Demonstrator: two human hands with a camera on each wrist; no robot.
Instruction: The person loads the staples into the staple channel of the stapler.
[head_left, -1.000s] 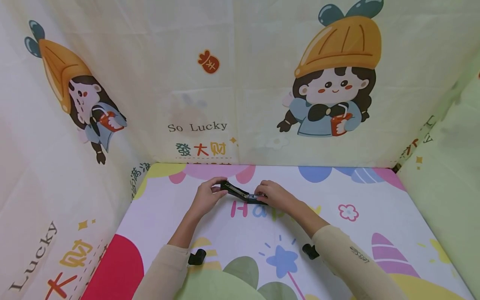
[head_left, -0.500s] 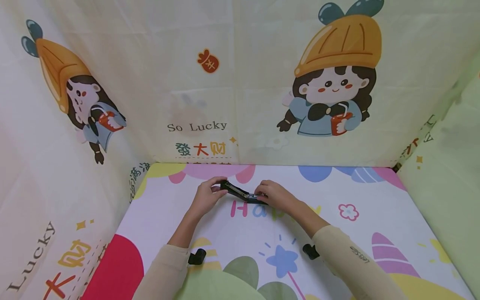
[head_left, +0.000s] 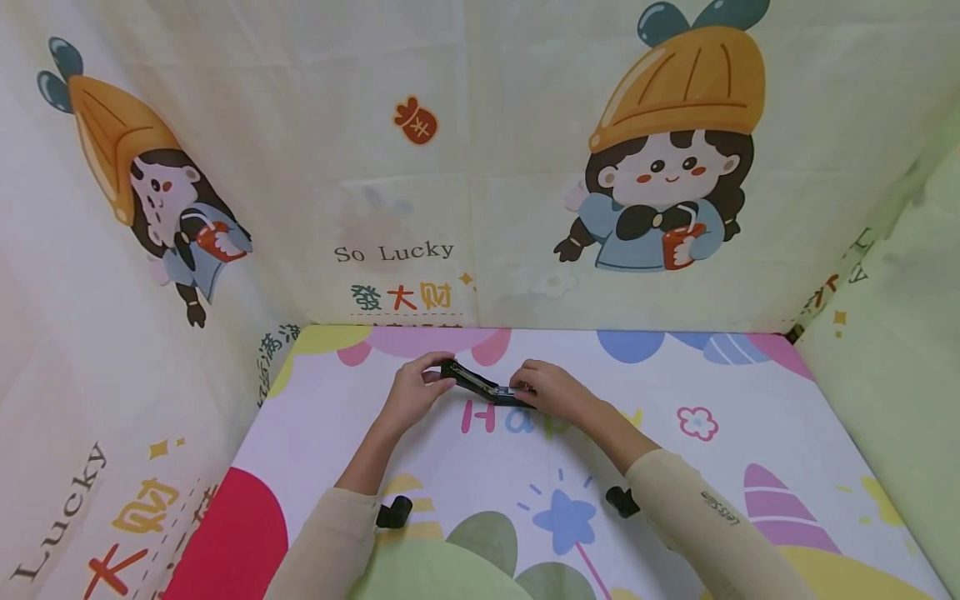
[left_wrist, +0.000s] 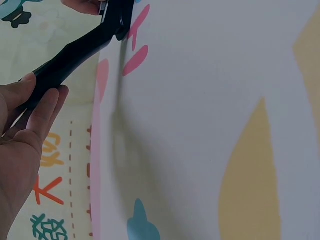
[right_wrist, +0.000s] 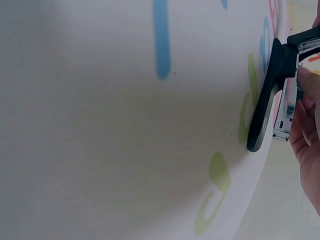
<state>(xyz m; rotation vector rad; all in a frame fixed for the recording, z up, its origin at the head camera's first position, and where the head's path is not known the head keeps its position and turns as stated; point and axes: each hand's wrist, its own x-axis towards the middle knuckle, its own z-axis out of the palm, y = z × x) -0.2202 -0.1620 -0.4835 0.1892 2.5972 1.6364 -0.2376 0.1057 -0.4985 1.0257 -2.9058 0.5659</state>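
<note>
At the bottom of the head view, two beige sleeves (head_left: 697,517) reach up the colourful printed mat (head_left: 750,417). Just above frame centre, a black plastic stapler with a metal staple channel (head_left: 480,383) sits between both hands, its long axis running left to right, its left end raised and its right end down at the mat. The left hand (head_left: 411,392) pinches the raised end; the right hand (head_left: 547,390) curls its fingers over the lower end. Behind stands a cartoon-printed fabric wall (head_left: 465,167).
</note>
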